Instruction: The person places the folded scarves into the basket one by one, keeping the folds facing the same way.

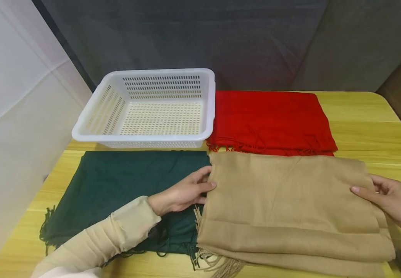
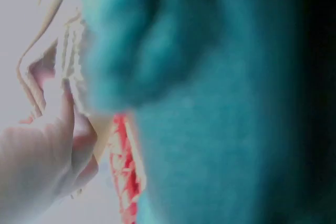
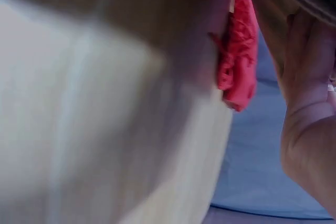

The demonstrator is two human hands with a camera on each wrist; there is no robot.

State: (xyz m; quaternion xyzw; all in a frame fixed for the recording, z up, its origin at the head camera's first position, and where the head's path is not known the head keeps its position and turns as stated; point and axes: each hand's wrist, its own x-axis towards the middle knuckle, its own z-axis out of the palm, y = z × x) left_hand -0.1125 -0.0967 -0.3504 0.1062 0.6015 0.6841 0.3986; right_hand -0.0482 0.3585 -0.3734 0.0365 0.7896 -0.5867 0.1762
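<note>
A folded tan shawl [image 1: 283, 200] with a fringe at its lower left lies across the front right of the table. My left hand [image 1: 186, 191] pinches its left edge, thumb on top and fingers beneath. At the opposite edge my right hand [image 1: 393, 199] grips the cloth the same way, its fingers partly hidden under the layers. Under my left forearm lies a folded dark green shawl [image 1: 134, 181] with fringed ends. Behind the tan cloth is a folded red shawl [image 1: 269, 119]. In the left wrist view the left hand [image 2: 47, 156] holds the tan edge; green cloth fills much of that picture, blurred.
A white slotted plastic basket [image 1: 207, 127] stands at the back left, with nothing in it, beside the red shawl. The yellow wooden table [image 1: 370, 127] has a rounded back right corner. A dark grey cloth [image 1: 186, 34] hangs behind it.
</note>
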